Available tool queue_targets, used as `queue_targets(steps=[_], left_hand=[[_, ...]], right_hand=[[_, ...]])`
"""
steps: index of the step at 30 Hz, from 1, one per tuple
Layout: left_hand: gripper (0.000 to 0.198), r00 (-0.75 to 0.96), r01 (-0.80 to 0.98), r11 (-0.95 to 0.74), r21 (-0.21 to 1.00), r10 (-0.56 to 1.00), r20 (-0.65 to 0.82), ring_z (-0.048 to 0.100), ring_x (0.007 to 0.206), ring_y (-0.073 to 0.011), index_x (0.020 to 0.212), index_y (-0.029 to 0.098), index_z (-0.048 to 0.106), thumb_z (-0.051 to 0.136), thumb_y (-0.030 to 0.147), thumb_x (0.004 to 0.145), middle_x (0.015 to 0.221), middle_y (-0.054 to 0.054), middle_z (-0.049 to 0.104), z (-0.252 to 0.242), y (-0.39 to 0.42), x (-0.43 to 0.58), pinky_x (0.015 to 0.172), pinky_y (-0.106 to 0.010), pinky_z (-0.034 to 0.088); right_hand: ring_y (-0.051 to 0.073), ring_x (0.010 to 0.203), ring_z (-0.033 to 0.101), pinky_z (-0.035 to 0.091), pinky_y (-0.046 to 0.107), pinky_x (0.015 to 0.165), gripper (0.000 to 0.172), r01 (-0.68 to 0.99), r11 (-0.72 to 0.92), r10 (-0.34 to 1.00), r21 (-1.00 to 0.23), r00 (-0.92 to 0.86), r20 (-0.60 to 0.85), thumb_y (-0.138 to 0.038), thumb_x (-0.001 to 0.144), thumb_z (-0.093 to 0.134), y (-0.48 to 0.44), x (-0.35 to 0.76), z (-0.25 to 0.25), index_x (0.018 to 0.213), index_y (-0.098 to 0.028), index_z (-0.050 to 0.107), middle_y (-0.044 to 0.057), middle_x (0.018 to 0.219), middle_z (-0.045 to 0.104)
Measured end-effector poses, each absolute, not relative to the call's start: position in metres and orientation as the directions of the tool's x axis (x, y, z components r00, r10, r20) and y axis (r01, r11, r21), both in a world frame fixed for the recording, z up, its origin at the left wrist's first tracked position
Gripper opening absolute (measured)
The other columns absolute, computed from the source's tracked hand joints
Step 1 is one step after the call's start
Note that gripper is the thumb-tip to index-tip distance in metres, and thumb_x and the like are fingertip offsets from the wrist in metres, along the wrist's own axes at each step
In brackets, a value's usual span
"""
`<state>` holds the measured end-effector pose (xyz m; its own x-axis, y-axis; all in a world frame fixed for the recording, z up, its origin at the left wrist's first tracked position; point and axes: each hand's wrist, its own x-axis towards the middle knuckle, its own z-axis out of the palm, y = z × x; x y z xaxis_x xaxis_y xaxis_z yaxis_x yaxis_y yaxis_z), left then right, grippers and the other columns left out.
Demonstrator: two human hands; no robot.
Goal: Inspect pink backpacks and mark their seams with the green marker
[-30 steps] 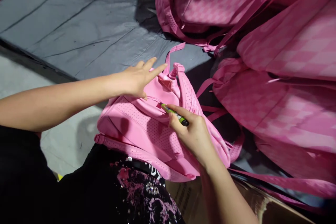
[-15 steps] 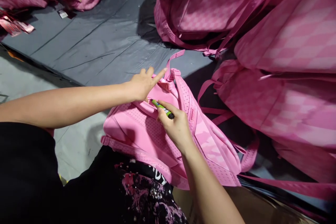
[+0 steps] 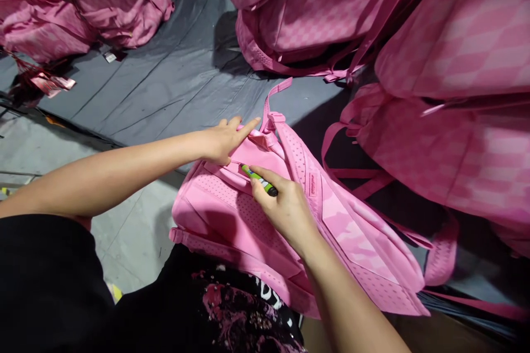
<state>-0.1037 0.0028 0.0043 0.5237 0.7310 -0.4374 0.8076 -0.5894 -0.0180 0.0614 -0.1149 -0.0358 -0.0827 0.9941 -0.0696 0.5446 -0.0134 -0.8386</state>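
Observation:
A pink backpack [image 3: 248, 215] with dotted straps and camouflage-patterned side panels lies tilted against my body, its back panel facing up. My left hand [image 3: 226, 140] grips it near the top, thumb pressed on the fabric and index finger stretched along the edge; its other fingertips are hidden. Between the fingers of my right hand [image 3: 284, 198] is a slim green marker-like tool [image 3: 259, 179] with a black rear end. Its front tip points at the seam beside my left thumb; whether it touches is too small to tell. A loose strap end [image 3: 273, 94] sticks up from the bag's top.
Large pink checkered backpacks [image 3: 451, 138] are piled on the right, with another checkered backpack [image 3: 323, 16] at the back. More pink bags [image 3: 120, 0] with hang tags [image 3: 53, 81] lie at the upper left. Dark grey sheeting [image 3: 165, 77] covers the surface beneath them.
My view has shifted a little, and the backpack's lower end now reaches farther right. The tool's tip stays by the seam near my left thumb. Both hands keep their holds.

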Motion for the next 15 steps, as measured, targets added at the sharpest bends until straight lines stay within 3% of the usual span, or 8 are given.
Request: queue_targets(steps=[8,15], left_hand=[[0.111,0.56,0.813,-0.576,0.09,0.73,-0.392,0.036,0.142,-0.0371,0.159,0.03,-0.008,0.064,0.02,0.076,0.165,-0.02,0.011,0.0,0.0,-0.111,0.103,-0.044,0.044],[0.118,0.528,0.829,-0.556,0.068,0.736,-0.424,0.033,0.144,-0.0384,0.159,0.03,-0.011,0.066,0.014,0.071,0.167,-0.02,0.005,-0.003,0.003,-0.107,0.103,-0.044,0.044]], right_hand=[[0.021,0.077,0.072,0.052,0.03,0.072,0.036,0.545,-0.006,0.981,-0.838,-0.158,-0.11,-0.031,0.091,0.055,-0.107,0.057,-0.028,0.12,-0.022,0.074,0.006,0.098,0.08],[0.021,0.073,0.072,0.053,0.03,0.068,0.037,0.634,-0.005,0.988,-0.773,-0.114,-0.1,-0.033,0.091,0.053,-0.107,0.051,-0.027,0.12,-0.023,0.074,0.008,0.098,0.08]])
